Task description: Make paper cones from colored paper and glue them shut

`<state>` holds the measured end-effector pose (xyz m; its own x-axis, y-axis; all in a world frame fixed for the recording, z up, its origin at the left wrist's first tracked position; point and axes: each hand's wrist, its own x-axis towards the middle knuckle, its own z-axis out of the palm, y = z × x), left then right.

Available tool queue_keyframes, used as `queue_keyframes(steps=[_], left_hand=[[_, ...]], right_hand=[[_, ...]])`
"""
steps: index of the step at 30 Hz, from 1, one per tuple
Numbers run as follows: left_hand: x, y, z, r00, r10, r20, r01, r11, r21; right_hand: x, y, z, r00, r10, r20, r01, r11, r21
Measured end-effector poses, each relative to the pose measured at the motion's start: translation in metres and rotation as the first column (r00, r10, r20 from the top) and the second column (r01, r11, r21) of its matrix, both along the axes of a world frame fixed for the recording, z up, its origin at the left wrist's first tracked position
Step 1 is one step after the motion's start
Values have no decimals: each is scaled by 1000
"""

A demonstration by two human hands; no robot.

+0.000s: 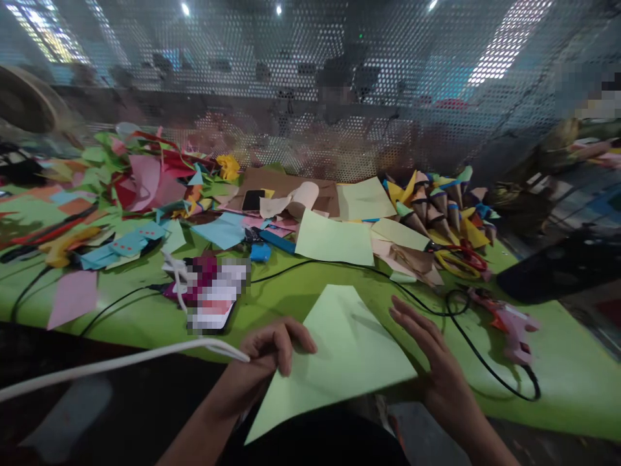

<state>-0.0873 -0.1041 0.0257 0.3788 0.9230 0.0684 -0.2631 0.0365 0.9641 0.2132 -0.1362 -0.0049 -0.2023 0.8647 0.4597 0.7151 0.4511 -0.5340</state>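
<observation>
Keeping the pale green sheet (344, 349) right between my hands, lying over the table's near edge toward my lap. Its wide side is facing me, running from low left up to the right, so the long axis is going across my body on a slant; the narrow end is pointing away over the table (572, 395).

Left hand (272, 353) is the nearer one: fingers are curling over the sheet's left edge and touching it. Thumb isn't showing clearly, so I can't tell pinch from press. Right hand (439, 366) is standing open, fingers straight, empty, just beside the right corner; can't tell if the palm is touching.

Obstacles: white cable (121, 364) is coming in from the left and ending up against my left wrist area. Phone (220, 304) is sitting ahead of that hand. Black cable (281, 270) is arcing behind the narrow end, not over the sheet.

Pink glue gun (514, 330) is lying right of my right hand, well apart. Farther back, a second green sheet (334, 239) is lying straight ahead, yellow-handled scissors (456, 264) and paper cones (439, 210) are sitting to the right.
</observation>
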Motion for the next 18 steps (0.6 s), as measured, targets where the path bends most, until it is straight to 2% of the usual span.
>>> queue_keyframes(steps=[2, 5, 8, 11, 14, 16, 18], left_hand=[[0, 4, 4, 991, -132, -2, 132, 991, -24], [4, 11, -2, 953, -302, 37, 304, 950, -70], [13, 21, -14, 954, -262, 145, 281, 951, -131], [23, 33, -20, 988, -46, 144, 74, 978, -193], [26, 45, -24, 956, 270, 115, -243, 948, -205], [23, 47, -27, 899, 433, 66, -422, 896, -137], [19, 42, -29, 870, 493, -16, -493, 870, 3]], right_hand=[[1, 2, 1, 999, 1, -49, -2, 1000, -27], [-5, 4, 7, 992, 55, -115, -60, 998, -36], [-11, 4, 16, 981, 163, -107, -164, 987, 3], [-11, 1, 21, 980, 174, -100, -166, 983, 81], [-6, -3, 16, 998, 50, -48, -38, 975, 218], [-3, -7, 9, 999, -36, 30, 26, 954, 300], [-3, -9, 4, 993, -78, 93, 41, 939, 342]])
